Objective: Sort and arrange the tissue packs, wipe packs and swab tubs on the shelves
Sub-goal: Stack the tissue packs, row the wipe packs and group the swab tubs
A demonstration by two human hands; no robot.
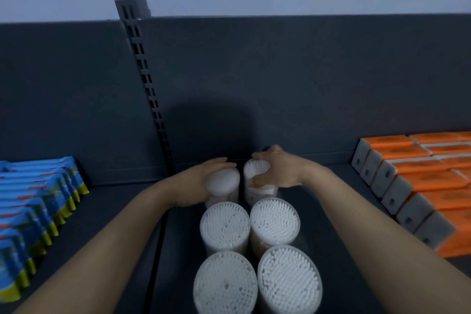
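Each hand wraps one swab tub at the back of a two-wide column on the shelf [331,250]: the left hand [204,181] grips the rear left tub [224,183], the right hand [272,171] the rear right tub [257,181]. A hasty shove could tip these tall tubs or knock the four front tubs [225,227] touching them. Blue wipe packs [33,201] and orange tissue packs [428,181] stand well apart at the sides, nothing between

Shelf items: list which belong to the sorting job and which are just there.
Part of the job:
- swab tubs, six upright in two columns; left hand and right hand each on a back tub
- blue wipe packs
- orange tissue packs

Just there:
- slotted upright rail
- dark back panel
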